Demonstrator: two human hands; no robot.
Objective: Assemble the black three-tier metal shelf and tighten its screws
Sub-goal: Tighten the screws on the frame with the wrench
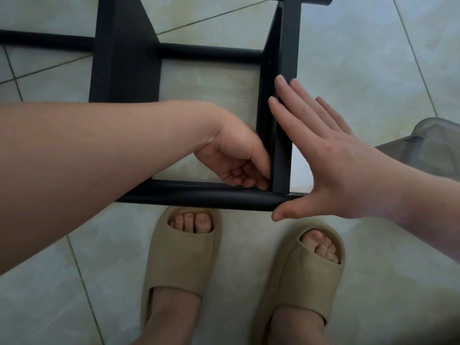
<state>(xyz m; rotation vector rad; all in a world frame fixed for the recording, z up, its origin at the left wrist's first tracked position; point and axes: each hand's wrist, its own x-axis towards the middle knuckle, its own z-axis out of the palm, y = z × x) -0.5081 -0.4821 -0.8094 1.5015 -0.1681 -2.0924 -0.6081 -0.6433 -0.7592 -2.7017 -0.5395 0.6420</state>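
- The left arm comes in from the left, close and big. The left hand (234,158) sits inside the near right corner of the black shelf (124,58).
- Its fingers (258,179) are curled in tight and touch the spot where the flat bar (282,150) meets the round tube (199,195). They look a bit blurry. I cannot tell if they pinch something small.
- The right hand (331,160) is spread wide and flat and holds nothing. Its straight fingers (286,95) lie against the outer side of the flat bar. The thumb touches the end of the round tube from below.
- The shelf lies on its side on the floor (348,46), which has pale tiles. The round tube is the part nearest the feet. More black bars and a wide black plate go up and out of the top of the picture.
- Two feet in tan slippers (181,257) stand on the floor just beside the round tube.
- A grey plastic thing (435,145) pokes in at the right edge, near the right wrist. I cannot tell what it is or whether anything is in it.
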